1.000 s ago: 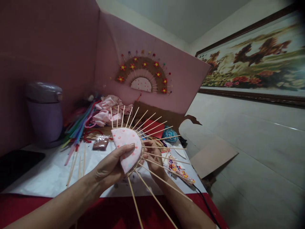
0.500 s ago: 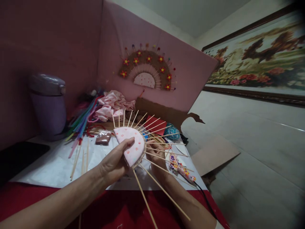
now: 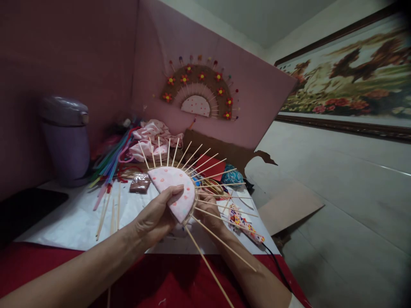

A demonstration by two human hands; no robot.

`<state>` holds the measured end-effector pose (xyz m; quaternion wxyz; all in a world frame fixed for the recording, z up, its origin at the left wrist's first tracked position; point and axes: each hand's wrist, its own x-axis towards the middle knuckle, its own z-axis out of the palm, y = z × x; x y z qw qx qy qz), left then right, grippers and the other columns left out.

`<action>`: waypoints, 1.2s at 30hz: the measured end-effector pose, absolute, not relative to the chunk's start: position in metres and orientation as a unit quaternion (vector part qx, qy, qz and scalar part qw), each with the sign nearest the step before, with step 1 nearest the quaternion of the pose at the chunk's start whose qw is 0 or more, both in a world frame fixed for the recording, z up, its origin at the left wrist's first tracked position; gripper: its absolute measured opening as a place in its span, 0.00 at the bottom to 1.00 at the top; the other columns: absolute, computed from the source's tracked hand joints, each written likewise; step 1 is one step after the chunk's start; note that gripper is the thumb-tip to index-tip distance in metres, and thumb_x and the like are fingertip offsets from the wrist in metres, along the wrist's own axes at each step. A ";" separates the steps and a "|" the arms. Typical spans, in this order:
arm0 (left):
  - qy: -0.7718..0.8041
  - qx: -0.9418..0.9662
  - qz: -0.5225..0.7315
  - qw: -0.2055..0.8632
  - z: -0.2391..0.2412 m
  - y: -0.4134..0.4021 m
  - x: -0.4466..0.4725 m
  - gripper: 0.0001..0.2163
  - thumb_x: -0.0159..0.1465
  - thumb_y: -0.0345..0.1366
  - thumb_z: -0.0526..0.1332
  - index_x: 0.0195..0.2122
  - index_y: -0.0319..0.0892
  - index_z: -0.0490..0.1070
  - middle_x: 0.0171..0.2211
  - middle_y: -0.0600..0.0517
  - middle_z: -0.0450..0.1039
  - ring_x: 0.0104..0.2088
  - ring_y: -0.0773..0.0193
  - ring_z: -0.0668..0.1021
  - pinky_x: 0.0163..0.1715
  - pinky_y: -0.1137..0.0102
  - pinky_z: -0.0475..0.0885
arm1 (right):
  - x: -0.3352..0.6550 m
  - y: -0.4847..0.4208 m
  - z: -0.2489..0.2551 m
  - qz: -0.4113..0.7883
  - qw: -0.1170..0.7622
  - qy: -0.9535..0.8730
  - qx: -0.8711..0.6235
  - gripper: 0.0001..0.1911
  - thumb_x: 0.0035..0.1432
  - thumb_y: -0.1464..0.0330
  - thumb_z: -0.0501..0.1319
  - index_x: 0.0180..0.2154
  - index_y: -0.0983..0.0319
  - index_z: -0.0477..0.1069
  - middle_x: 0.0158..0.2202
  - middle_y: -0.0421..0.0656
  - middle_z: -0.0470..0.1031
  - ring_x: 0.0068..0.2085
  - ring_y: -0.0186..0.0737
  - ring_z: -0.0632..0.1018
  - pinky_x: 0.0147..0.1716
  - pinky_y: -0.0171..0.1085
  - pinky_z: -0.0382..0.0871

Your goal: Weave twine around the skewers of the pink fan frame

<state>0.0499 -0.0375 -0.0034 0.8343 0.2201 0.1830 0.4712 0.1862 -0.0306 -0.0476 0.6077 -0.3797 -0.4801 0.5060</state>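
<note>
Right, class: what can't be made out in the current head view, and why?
Left hand, head view: most fingers hidden behind the spotted half-disc.
Right hand, head view: fingertips hidden by the half-disc's curved edge.
Framed picture, head view: right end cut off by image edge.
Dark flat object, head view: cut off at left.

The fingers of the left hand [image 3: 157, 216] are hidden behind the half-disc [image 3: 171, 182]; the right hand [image 3: 210, 209] is partly covered by it and by sticks [image 3: 168, 152]. Both forearms [image 3: 93, 263] are cut off by the near edge, the painting [image 3: 349, 79] by the right, the black slab [image 3: 32, 214] by the left. The far-left clutter [image 3: 111, 142] is blurred.
</note>
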 end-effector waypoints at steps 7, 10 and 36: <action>0.196 0.168 0.505 0.823 0.001 -0.029 0.049 0.08 0.55 0.23 0.57 0.36 0.33 0.69 0.28 0.45 0.77 0.28 0.62 0.78 0.34 0.68 0.75 | 0.181 -0.037 -0.049 0.199 0.600 -0.621 -0.463 0.05 0.51 0.67 0.60 0.29 0.62 0.70 0.31 0.42 0.74 0.34 0.38 0.73 0.36 0.38 0.65; 0.200 0.154 0.501 0.828 0.002 -0.025 0.047 0.06 0.56 0.23 0.56 0.34 0.32 0.69 0.26 0.45 0.76 0.25 0.63 0.78 0.30 0.70 0.76 | 0.181 -0.048 -0.047 0.054 0.554 -0.688 -0.466 0.07 0.54 0.69 0.56 0.25 0.62 0.69 0.26 0.42 0.72 0.32 0.38 0.72 0.35 0.38 0.65; 0.161 0.181 0.478 0.844 -0.001 -0.016 0.037 0.04 0.56 0.25 0.56 0.30 0.33 0.70 0.23 0.46 0.75 0.23 0.65 0.77 0.24 0.74 0.74 | 0.169 -0.072 -0.047 0.141 0.540 -0.764 -0.324 0.18 0.56 0.70 0.54 0.50 0.60 0.58 0.21 0.37 0.67 0.18 0.30 0.66 0.18 0.32 0.62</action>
